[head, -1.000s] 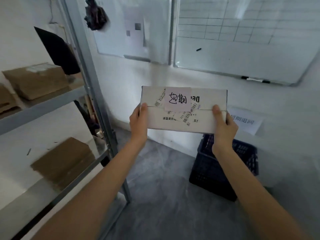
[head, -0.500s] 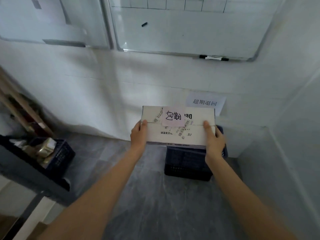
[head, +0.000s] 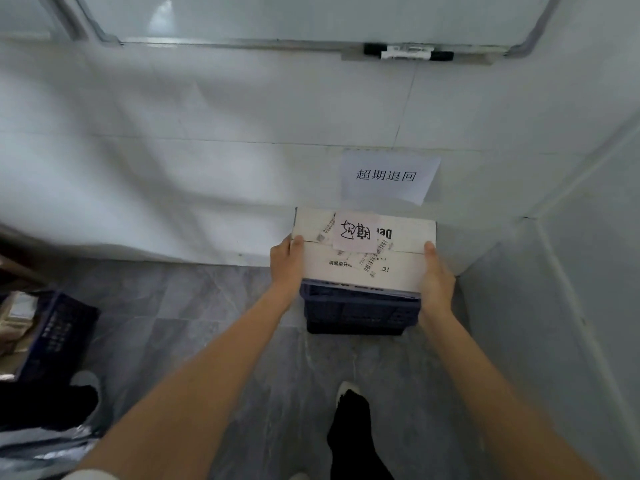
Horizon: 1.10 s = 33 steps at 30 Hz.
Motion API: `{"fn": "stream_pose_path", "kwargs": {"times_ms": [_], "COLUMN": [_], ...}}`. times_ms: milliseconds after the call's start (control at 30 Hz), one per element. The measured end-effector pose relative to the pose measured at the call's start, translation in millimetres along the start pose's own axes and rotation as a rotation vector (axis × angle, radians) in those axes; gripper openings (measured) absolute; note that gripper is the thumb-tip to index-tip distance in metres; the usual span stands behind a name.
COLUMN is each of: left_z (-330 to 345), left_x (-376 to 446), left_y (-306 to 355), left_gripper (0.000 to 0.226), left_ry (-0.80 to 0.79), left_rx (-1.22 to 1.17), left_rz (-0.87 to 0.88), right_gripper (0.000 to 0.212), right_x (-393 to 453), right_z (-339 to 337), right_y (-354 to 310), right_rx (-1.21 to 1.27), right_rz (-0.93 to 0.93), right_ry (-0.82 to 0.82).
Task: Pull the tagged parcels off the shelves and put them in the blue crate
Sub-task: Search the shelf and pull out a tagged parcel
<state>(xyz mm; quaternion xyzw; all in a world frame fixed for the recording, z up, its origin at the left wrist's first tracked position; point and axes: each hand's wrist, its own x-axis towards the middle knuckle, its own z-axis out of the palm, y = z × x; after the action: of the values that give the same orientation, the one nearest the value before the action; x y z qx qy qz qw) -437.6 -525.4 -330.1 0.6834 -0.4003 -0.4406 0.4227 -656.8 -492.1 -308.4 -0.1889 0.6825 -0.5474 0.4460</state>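
A white cardboard parcel (head: 398,268) with barcode stickers and a pink handwritten tag (head: 355,234) hangs just above the blue crate (head: 360,311). My left hand (head: 286,263) grips its left end, thumb on top. On the other end my right hand (head: 437,277) holds it the same way. The crate stands on the grey floor in the corner of two white walls. The parcel covers most of the crate's opening, so its inside is hidden.
A paper sign (head: 388,176) is stuck on the wall behind the crate. A second dark blue crate (head: 57,332) with packages sits at the far left. A whiteboard ledge with a marker (head: 408,53) runs above. My foot (head: 349,420) is on the floor before the crate.
The view has swung from the shelves to the corner and tilted down. The parcel, held in both hands, has come down to just above the blue crate, which looks nearer.
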Motion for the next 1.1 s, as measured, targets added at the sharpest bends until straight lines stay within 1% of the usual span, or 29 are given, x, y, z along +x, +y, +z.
{"fn": "stream_pose_path", "kwargs": {"times_ms": [133, 200, 233, 333, 467, 500, 567, 600, 767, 900, 967, 1100], "left_z": [46, 67, 76, 95, 114, 119, 130, 135, 166, 192, 205, 228], "left_x": [51, 75, 86, 113, 152, 163, 186, 198, 252, 294, 313, 342], "left_y": [-7, -19, -28, -44, -59, -65, -78, -85, -134, -186, -217, -280], "left_gripper": [0.041, 0.049, 0.05, 0.038, 0.032, 0.031, 0.029, 0.029, 0.034, 0.04, 0.041, 0.044], "left_ry": [0.005, -0.009, -0.019, -0.042, -0.063, -0.073, -0.104, -0.114, -0.108, -0.18, -0.211, -0.206], "left_rx": [0.067, 0.08, 0.081, 0.073, 0.058, 0.064, 0.073, 0.079, 0.117, 0.173, 0.173, 0.188], "left_rz": [-0.111, -0.179, -0.209, -0.266, -0.36, -0.37, -0.383, -0.395, -0.455, -0.528, -0.549, -0.584], "right_gripper": [0.017, 0.015, 0.015, 0.017, 0.016, 0.019, 0.038, 0.042, 0.043, 0.043, 0.049, 0.058], "right_x": [75, 107, 122, 162, 208, 217, 238, 249, 309, 358, 381, 425], "right_z": [11, 16, 19, 30, 48, 52, 58, 61, 80, 91, 93, 93], "right_y": [4, 9, 12, 22, 44, 51, 69, 78, 130, 181, 209, 271], "right_rx": [-0.056, -0.113, -0.145, -0.213, -0.287, -0.311, -0.338, -0.343, -0.347, -0.274, -0.257, -0.298], "right_rz": [0.056, 0.092, 0.115, 0.199, 0.275, 0.285, 0.3, 0.313, 0.427, 0.523, 0.556, 0.576], "right_ry": [-0.006, -0.021, -0.025, -0.055, -0.07, -0.077, -0.076, -0.072, -0.074, -0.08, -0.083, -0.105]}}
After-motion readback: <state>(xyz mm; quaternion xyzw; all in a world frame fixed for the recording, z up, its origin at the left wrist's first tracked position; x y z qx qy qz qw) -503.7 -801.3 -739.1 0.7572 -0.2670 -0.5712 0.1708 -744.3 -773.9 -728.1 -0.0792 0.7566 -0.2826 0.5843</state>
